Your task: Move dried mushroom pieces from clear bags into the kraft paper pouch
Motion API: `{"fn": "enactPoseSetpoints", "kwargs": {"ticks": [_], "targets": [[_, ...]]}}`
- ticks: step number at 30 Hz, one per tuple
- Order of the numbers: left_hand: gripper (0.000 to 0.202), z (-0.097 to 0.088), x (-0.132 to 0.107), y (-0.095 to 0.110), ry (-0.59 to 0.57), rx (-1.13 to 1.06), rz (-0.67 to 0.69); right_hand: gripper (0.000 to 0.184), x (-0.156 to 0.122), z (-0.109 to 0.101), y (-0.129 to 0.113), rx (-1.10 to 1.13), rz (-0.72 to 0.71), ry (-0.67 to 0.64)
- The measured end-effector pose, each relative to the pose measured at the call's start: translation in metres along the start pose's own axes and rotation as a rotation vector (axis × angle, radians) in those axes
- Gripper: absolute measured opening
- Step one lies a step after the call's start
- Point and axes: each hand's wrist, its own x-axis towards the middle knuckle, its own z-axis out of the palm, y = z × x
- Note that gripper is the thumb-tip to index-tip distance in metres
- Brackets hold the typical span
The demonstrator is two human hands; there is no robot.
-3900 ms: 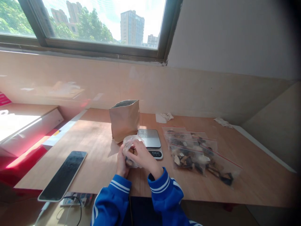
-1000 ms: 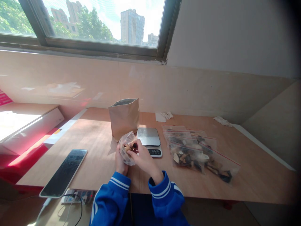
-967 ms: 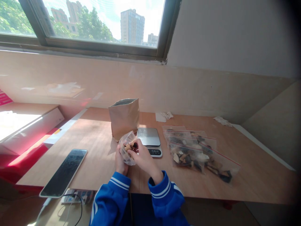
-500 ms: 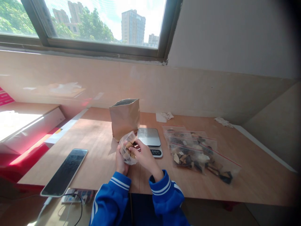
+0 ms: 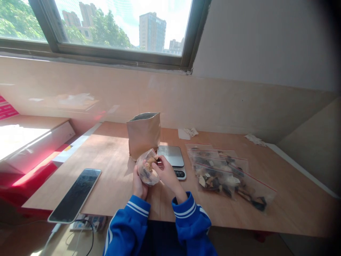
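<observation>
My left hand is wrapped round a clear plastic bag with brown, dried-looking pieces inside. At the bag's mouth, my right hand pinches a curled tan and dark piece; its exact kind is unclear. Just behind the bag stands an upright brown paper pouch with its top open. A kitchen scale with a bare metal plate lies beyond my right hand, its display partly covered by that hand.
Several red-edged zip bags of similar dark and tan pieces overlap on the right of the table. A phone lies at the left front edge, above a power strip. Crumpled tissue lies near the wall.
The piece in my right fingers has risen slightly and shows more at the bag's mouth. The whole view has shifted a little; the table's things stay put.
</observation>
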Motion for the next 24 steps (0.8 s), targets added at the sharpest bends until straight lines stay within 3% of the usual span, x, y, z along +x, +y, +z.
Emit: {"fn": "enactPoseSetpoints", "kwargs": {"ticks": [9, 15, 24], "targets": [[0.038, -0.004, 0.002, -0.002, 0.024, 0.057, 0.008, 0.027, -0.001, 0.004, 0.006, -0.088, 0.011, -0.026], [0.035, -0.005, 0.003, -0.003, 0.061, 0.035, 0.036, 0.027, 0.002, 0.005, -0.001, -0.166, 0.009, 0.037], [0.036, -0.004, 0.003, 0.000, 0.025, -0.004, 0.031, 0.022, 0.007, 0.003, -0.007, -0.101, -0.052, 0.023]]}}
